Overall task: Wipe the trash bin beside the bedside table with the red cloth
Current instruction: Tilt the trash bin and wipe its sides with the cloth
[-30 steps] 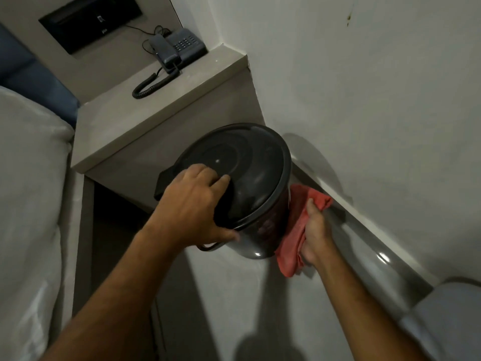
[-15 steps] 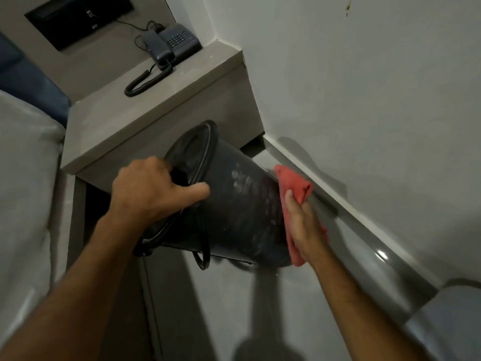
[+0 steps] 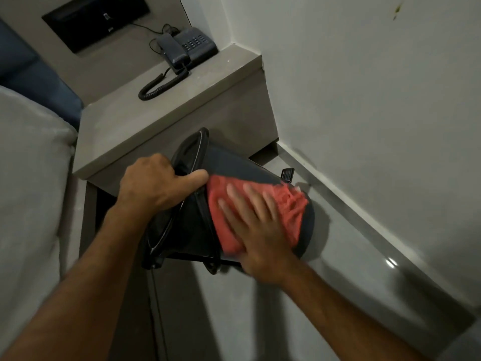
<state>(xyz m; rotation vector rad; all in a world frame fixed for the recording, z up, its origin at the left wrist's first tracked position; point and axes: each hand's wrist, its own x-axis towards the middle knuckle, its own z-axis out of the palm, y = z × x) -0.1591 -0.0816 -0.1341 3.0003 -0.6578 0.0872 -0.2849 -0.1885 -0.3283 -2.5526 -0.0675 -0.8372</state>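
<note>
One bin [image 3: 242, 175], one cloth [image 3: 223, 204], one phone [image 3: 187, 49] and two hands are shown. The bin is dark, tapered and tipped well over, so that its long axis runs from the lid end at the left and slightly up to the base at the right and down. The lid end is pointed toward the bedside table [image 3: 166, 118], and the base [image 3: 308, 230] toward the skirting along the wall [image 3: 364, 100]. The bin is located just in front of the table, in the corner between table and wall, above the pale floor [image 3: 325, 295]; whether the base is resting on the floor cannot be told. A small black pedal [image 3: 287, 174] is seen protruding near the base. The rim at the lid end is gripped by the left hand [image 3: 153, 183], whose fingers are curled over the edge with the thumb laid along the bin's side. The red cloth is spread on the upper side of the bin, between the rim and the base. It is pressed flat by the right hand [image 3: 257, 227], whose fingers are extended and spread rather than closed; the hand and cloth are blurred. The phone is set at the far corner of the table top, with its coiled cord [image 3: 161, 86] trailing across the surface. A dark panel [image 3: 96, 19] is recessed in the wall behind the table. A pale bed edge [image 3: 31, 178] is seen at the left, beside the table.
</note>
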